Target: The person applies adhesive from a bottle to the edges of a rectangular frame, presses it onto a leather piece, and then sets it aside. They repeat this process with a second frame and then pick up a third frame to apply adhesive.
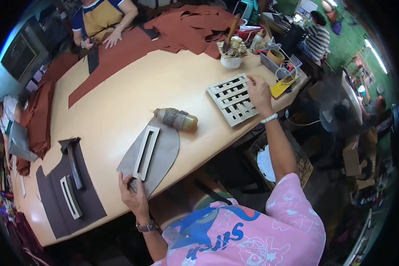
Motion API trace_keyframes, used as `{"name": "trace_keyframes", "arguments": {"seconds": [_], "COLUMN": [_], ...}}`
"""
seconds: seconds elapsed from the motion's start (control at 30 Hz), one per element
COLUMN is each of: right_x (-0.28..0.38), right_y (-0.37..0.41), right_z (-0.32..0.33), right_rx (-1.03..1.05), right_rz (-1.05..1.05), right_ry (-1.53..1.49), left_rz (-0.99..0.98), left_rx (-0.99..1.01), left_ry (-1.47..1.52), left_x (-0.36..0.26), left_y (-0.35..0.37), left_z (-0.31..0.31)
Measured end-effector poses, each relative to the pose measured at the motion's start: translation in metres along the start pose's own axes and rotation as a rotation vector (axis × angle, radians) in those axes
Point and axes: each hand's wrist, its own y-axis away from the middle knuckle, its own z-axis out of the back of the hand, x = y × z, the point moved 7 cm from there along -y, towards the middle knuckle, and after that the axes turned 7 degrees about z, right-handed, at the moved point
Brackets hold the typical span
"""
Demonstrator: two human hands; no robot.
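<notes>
On the tan worktable (119, 95), the person's left hand (135, 195) lies open, fingers spread flat on the near end of a grey leather piece (164, 153) that carries a slotted metal frame (146, 152). Just beyond lies a tape-wrapped bottle (176, 119) on its side. Farther right, the right hand (259, 93) curls its fingers over the far edge of a lattice template (230, 99); whether it grips cannot be told.

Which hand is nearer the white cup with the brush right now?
Right. The right hand rests on the slotted grid close beside the white cup; the left hand is far off, pressing the grey sheet.
</notes>
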Motion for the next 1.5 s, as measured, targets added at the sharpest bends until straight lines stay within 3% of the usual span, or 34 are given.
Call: {"name": "trace_keyframes", "arguments": {"seconds": [0.13,0.2,0.3,0.4,0.63,0.73,1.0,1.5], "right_x": [0.106,0.14,0.155,0.156,0.139,0.14,0.163,0.164], "right_y": [0.048,0.072,0.095,0.099,0.091,0.084,0.084,0.085], "right_z": [-0.043,-0.061,-0.09,-0.101,-0.1,-0.102,-0.093,-0.103], "right_rx": [0.249,0.288,0.389,0.369,0.049,0.106,0.219,0.209], "right_rz": [0.186,0.305,0.256,0.118,-0.348,-0.394,-0.14,-0.128], "right_ry": [-0.261,-0.166,-0.151,-0.299,-1.295,-1.465,-1.137,-1.07], "left_rz": [-0.024,-0.072,-0.131,-0.148,-0.19,-0.183,-0.16,-0.172], "left_rx": [-0.007,-0.033,-0.063,-0.081,-0.106,-0.105,-0.095,-0.087], "left_ry": [-0.032,-0.054,-0.104,-0.116,-0.152,-0.163,-0.164,-0.169], "left_x": [0.002,-0.002,-0.001,-0.011,-0.018,-0.017,-0.016,-0.016], "left_y": [0.001,0.0,0.002,0.001,0.002,0.001,0.0,0.0], "left_z": [0.003,0.002,0.003,0.005,0.009,0.009,0.009,0.009]}}
